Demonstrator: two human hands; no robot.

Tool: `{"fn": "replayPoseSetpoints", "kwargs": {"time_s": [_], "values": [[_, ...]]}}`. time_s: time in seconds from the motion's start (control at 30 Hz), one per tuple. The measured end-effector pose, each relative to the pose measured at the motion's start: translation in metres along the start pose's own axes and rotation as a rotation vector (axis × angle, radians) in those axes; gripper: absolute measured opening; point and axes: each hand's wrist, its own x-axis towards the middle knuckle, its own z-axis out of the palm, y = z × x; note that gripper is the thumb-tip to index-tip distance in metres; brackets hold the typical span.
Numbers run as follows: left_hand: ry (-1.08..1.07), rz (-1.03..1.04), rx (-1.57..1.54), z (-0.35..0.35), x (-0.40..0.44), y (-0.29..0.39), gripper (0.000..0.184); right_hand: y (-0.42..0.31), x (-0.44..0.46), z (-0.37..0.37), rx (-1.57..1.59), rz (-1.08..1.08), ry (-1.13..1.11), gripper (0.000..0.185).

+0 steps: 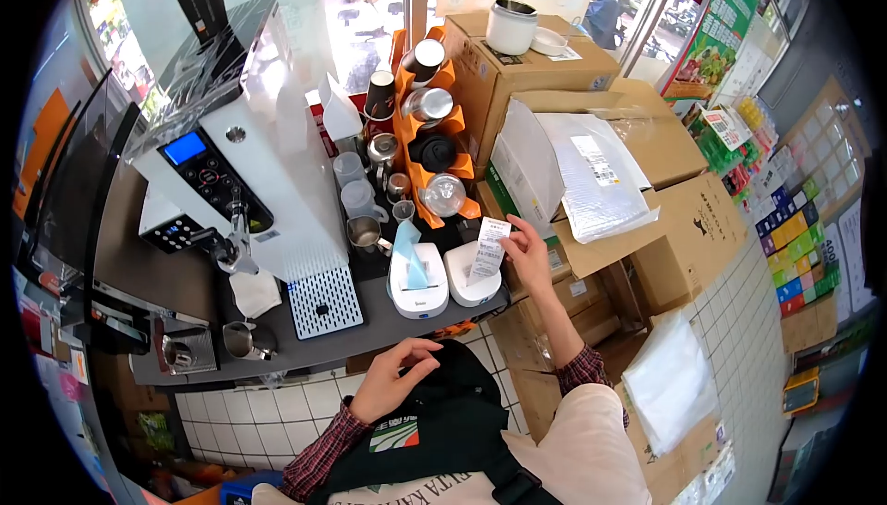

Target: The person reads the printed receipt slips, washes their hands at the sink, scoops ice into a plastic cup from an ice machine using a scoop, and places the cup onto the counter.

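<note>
My right hand (528, 255) is at the right end of the dark counter, its thumb and fingers closed on the edge of a printed paper slip (488, 250). The slip stands up from a small white printer (468, 289). Just left of that sits a second white device (419, 297) with a light blue strip (407, 255) rising out of it. My left hand (397, 378) hovers in front of the counter near my dark apron (453, 380), fingers curved and apart, holding nothing.
A white coffee machine (268, 191) with a drip tray (325, 305) fills the left. Metal jugs (248, 341), plastic cups (356, 198) and an orange rack (407, 126) stand on the counter. Cardboard boxes (688, 246) are stacked at right, with a white bag (670, 380) in front.
</note>
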Motion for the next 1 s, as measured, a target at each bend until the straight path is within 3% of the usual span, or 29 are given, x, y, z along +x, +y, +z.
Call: {"fn": "replayPoseSetpoints", "kwargs": {"time_s": [0.4,0.67,0.73,0.77,0.8,0.83,0.9,1.0], "values": [[0.019,-0.042,-0.034,0.003,0.005,-0.011,0.026,0.006,0.019,0.006,0.056,0.049,-0.037,0.047],[0.028,-0.042,0.026,0.009,0.026,-0.034,0.029,0.003,0.021,0.004,0.075,0.079,-0.068,0.035],[0.007,-0.047,0.331,0.011,0.042,-0.033,0.036,-0.001,0.019,0.005,0.105,0.072,-0.091,0.032],[0.013,-0.051,0.33,0.014,0.051,-0.038,0.036,-0.003,0.017,0.005,0.136,0.065,-0.108,0.029],[0.028,0.053,0.585,0.018,0.06,-0.047,0.04,-0.007,0.015,0.004,0.138,0.068,-0.116,0.029],[0.041,0.154,0.84,0.021,0.07,-0.058,0.045,-0.012,0.011,0.002,0.108,0.04,-0.222,0.025],[0.103,0.324,1.026,0.027,0.097,-0.088,0.058,-0.028,-0.002,0.0,0.053,0.038,-0.396,0.015],[0.086,0.338,1.263,0.031,0.125,-0.092,0.076,-0.031,-0.022,-0.02,-0.116,0.041,-0.594,0.014]]}}
